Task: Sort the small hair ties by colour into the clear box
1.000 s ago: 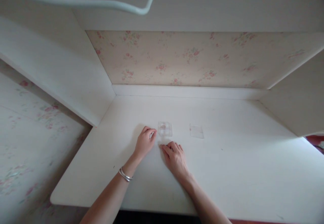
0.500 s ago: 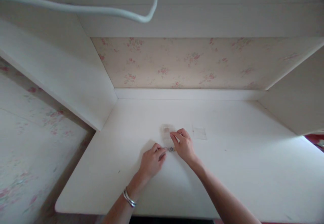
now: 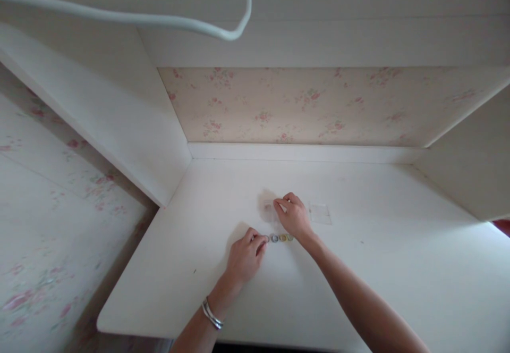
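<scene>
Left hand [image 3: 245, 257] resting on the white bench [image 3: 358, 268], fingertips pinching toward the near end of a short row of small rings [image 3: 282, 237]; grip closing on the first ring or only touching it, too small to tell which. Right hand [image 3: 295, 217] reaching a little farther back, fingers curled and pinching at the edge of a small clear box [image 3: 268, 210], which is blurring faintly under the fingertips. Whether lifting it or merely steadying it, not showing. Rings lying flat on the bench between the two hands, just beside the left fingertips and close under the heel of the right hand. Flat clear lid [image 3: 320, 213] lying apart to the right of the right hand, touching nothing. Silver bracelet [image 3: 211, 314] sitting on the left wrist. White cable [image 3: 167, 20] looping overhead, well away from the hands.

Judging the risks: rings being tiny and round, likely rolling or skidding across the smooth bench at any nudge from the right wrist hovering so near. Clear box and lid barely standing out against the white surface, so easily knocked or misjudged. Light pinch on the box possibly slipping, tipping out whatever remains inside.
</scene>
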`<action>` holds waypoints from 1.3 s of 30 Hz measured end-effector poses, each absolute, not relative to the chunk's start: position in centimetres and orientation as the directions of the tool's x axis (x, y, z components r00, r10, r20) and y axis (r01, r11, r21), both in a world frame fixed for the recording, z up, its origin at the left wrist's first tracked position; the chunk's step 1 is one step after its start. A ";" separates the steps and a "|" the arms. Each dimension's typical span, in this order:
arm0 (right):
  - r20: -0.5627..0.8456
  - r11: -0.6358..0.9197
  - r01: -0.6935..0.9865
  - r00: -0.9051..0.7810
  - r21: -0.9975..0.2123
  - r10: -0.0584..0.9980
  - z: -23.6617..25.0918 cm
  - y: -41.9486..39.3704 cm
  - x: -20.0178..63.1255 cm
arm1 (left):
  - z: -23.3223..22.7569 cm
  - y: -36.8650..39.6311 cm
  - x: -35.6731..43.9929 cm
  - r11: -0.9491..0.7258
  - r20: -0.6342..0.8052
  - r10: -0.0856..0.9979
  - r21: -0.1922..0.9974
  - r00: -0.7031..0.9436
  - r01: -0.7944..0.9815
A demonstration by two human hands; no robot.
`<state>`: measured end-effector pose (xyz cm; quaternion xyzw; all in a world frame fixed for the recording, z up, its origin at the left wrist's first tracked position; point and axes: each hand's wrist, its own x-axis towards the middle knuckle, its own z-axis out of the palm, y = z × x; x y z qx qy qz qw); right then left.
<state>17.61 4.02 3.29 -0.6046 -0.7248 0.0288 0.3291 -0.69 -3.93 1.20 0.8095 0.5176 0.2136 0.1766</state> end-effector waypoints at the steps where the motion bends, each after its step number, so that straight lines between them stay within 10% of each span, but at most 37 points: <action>1: 0.455 0.260 0.839 -0.016 -0.477 0.890 3.3 3.8 18.1 | 1.2 -3.9 -0.7 -0.403 0.164 0.913 0.502 0.373 0.765; 10: 0.327 0.087 0.684 0.229 -0.724 0.917 1.6 -0.8 21.8 | 0.9 -4.2 -0.2 -0.419 0.177 0.907 0.454 0.381 0.786; 25: 0.314 0.133 0.630 0.185 -0.765 0.931 -0.8 -5.3 20.9 | 1.5 -4.7 1.0 -0.360 0.188 0.933 0.447 0.308 0.819; 39: 0.407 0.224 0.747 0.068 -0.626 0.911 -0.2 -5.9 20.3 | 2.2 -2.5 -0.2 -0.060 -0.003 0.994 0.831 0.112 0.554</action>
